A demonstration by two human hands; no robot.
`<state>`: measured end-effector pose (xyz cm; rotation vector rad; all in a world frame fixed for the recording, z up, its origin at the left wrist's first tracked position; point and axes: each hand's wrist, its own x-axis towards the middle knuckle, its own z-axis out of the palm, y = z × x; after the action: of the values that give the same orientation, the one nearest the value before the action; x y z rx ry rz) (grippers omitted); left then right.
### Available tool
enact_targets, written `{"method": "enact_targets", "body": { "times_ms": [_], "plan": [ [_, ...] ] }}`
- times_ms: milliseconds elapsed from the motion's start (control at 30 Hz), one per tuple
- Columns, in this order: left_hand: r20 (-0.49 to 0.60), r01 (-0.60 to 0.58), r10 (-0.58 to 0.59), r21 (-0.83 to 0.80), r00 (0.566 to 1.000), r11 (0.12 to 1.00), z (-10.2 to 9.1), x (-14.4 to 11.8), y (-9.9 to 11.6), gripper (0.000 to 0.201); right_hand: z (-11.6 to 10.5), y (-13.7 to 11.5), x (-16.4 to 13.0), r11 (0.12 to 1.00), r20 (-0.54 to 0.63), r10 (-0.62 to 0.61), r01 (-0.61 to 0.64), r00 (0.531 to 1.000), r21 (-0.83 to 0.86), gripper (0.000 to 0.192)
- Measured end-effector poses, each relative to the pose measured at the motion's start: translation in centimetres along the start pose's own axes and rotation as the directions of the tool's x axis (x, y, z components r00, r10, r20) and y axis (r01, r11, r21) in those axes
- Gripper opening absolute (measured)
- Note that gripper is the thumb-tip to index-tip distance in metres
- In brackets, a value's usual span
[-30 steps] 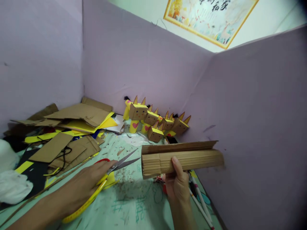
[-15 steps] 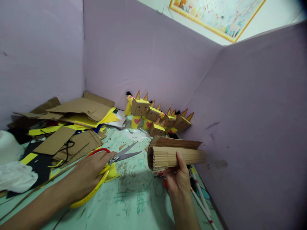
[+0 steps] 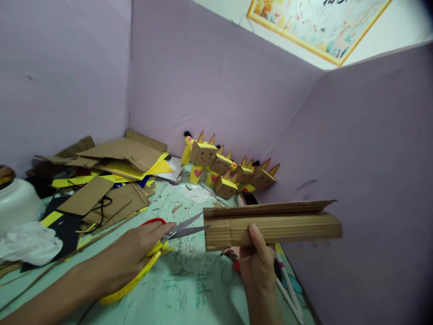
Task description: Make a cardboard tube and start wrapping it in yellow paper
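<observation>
My right hand (image 3: 259,266) clamps the rolled cardboard (image 3: 270,224) level above the counter (image 3: 189,289); my left hand (image 3: 135,255) grips the scissors (image 3: 172,232), blades parted just left of the roll. I judge a square cut needs the roll steady.

Dim, purple-tinted scene, brightest at the top

Corners darkened and stretched; a soft shadow lay on the bench (image 3: 189,289) under the cardboard roll (image 3: 270,225).

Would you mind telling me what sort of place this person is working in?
Probably a craft table boxed in by lilac partition panels. The left hand holds scissors, the right hand a rolled cardboard piece; cardboard scraps and finished cardboard figures lie behind.
</observation>
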<state>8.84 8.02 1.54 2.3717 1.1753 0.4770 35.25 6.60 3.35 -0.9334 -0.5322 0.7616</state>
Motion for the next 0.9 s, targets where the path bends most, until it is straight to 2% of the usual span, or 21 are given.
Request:
{"method": "enact_targets", "body": {
  "times_ms": [167, 267, 367, 633, 800, 900],
  "plan": [
    [0.027, 0.031, -0.030, -0.031, 0.999, 0.999, -0.6, 0.2, 0.9, 0.054, -0.6, 0.8, -0.4, 0.996, 0.036, -0.046, 0.048, 0.998, -0.069, 0.069],
    [0.049, 0.019, -0.019, -0.017, 0.999, 1.000, -1.1, 0.3, 1.5, 0.055, -1.4, 1.7, -0.4, 0.970, 0.086, -0.111, 0.127, 0.990, -0.210, 0.064],
    [0.025, 0.029, -0.030, 0.021, 0.999, 0.999, -1.0, 0.3, 1.7, 0.055, -2.0, 2.5, -0.5, 0.938, 0.096, -0.134, 0.158, 0.986, -0.310, 0.065],
    [-0.004, 0.054, -0.054, 0.039, 0.999, 0.998, 0.3, 0.6, 0.9, 0.050, -2.0, 2.8, -1.0, 0.935, 0.087, -0.140, 0.161, 0.986, -0.315, 0.064],
    [-0.033, 0.035, -0.032, 0.077, 0.999, 0.996, 0.8, 0.4, 0.2, 0.057, -1.4, 2.2, -1.6, 0.943, 0.052, -0.094, 0.106, 0.994, -0.316, 0.069],
    [-0.040, 0.010, -0.007, 0.074, 0.999, 0.997, 0.8, 0.4, 0.1, 0.055, -1.1, 1.9, -1.6, 0.950, 0.057, -0.078, 0.092, 0.995, -0.300, 0.066]
  ]
}}
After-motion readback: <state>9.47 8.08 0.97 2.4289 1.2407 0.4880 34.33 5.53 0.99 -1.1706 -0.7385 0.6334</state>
